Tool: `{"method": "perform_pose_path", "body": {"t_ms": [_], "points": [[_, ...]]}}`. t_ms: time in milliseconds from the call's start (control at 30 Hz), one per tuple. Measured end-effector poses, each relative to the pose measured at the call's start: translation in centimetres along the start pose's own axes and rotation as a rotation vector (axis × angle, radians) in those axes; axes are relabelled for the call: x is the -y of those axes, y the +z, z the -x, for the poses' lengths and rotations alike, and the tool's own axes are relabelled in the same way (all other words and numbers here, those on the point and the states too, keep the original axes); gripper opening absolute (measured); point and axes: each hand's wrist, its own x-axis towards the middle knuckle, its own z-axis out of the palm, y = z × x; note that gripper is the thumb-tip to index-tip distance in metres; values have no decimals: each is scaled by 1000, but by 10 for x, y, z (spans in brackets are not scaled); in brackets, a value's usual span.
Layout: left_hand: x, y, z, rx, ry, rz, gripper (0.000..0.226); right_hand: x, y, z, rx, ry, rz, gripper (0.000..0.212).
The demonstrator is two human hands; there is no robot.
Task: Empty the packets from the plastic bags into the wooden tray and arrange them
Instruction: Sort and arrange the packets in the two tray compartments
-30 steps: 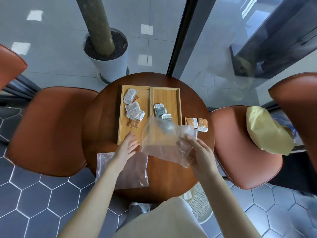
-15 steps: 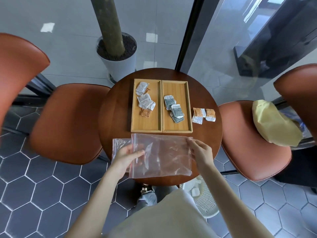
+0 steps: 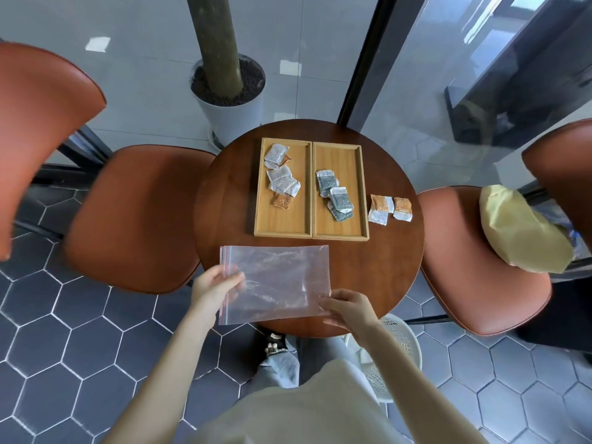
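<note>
An empty clear plastic bag (image 3: 278, 277) with a red zip strip lies flat at the near edge of the round wooden table (image 3: 384, 267). My left hand (image 3: 214, 286) grips its left side and my right hand (image 3: 349, 310) pinches its near right corner. Beyond it sits the wooden tray with two compartments. The left compartment (image 3: 285, 225) holds white and orange packets (image 3: 282, 181); the right compartment (image 3: 349, 155) holds grey packets (image 3: 334, 195). Two orange packets (image 3: 389, 208) lie on the table right of the tray.
Brown chairs stand to the left (image 3: 134, 219) and right (image 3: 474, 277) of the table; the right one carries a yellow cloth bundle (image 3: 519, 232). A potted trunk (image 3: 230, 104) stands behind the table. A white basket (image 3: 397, 344) sits on the floor by my right arm.
The bag was held up over the right compartment, then drawn back towards me and lowered flat onto the near table edge, over the other bag. The grey packets now lie uncovered in the right compartment.
</note>
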Motion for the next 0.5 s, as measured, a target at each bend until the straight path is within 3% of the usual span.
{"method": "perform_pose_path", "body": {"t_ms": [233,400,500], "points": [[12,-6,-38,-254,47,-256,26,-2,35,-34,-142,16,174,11],[17,-1,-51,-255,67,-516,47,-17,46,-54,-194,-15,364,21],[21,5,-49,-314,151,-789,61,-20,46,-57,-242,-53,587,28]]}}
